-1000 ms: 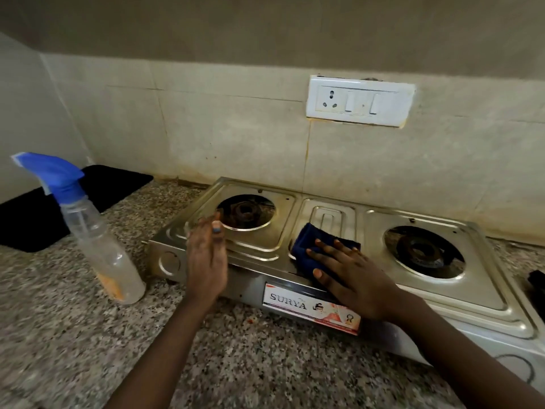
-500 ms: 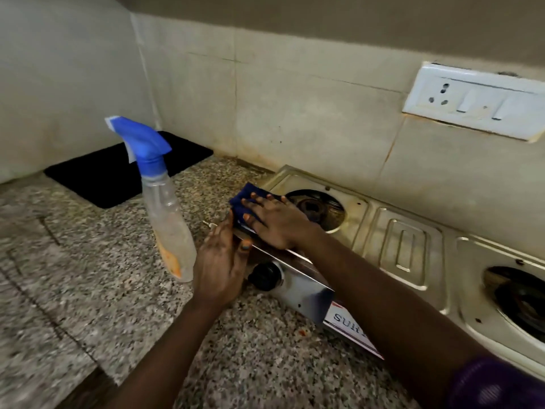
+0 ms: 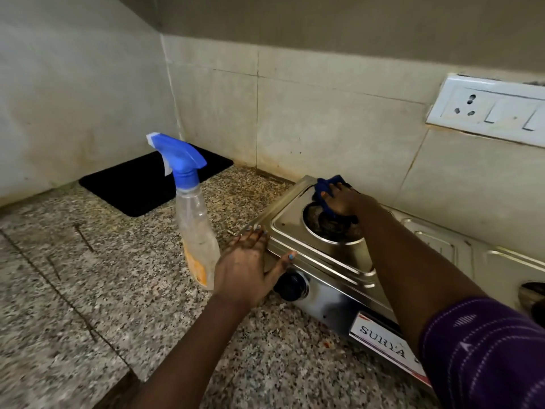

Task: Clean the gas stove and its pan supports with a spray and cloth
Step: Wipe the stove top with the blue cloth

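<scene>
A steel gas stove [image 3: 321,262] stands on the granite counter at the right, its pan supports off. My right hand [image 3: 345,200] presses a dark blue cloth [image 3: 330,184] onto the stove top at the far rim of the left burner [image 3: 330,225]. My left hand [image 3: 250,267] rests on the stove's front left corner, fingers straight along the edge, thumb above the black knob [image 3: 290,286]. A clear spray bottle [image 3: 193,219] with a blue trigger head stands upright just left of that hand.
A black mat [image 3: 141,184] lies in the counter's back left corner. A white socket plate [image 3: 489,109] sits on the tiled wall at the right. The right burner [image 3: 533,296] shows at the frame's edge. Speckled granite counter [image 3: 88,290] spreads to the left and front.
My right hand has slid the cloth from the stove's front left corner back to the far side of the left burner. My left hand has shifted slightly on the corner.
</scene>
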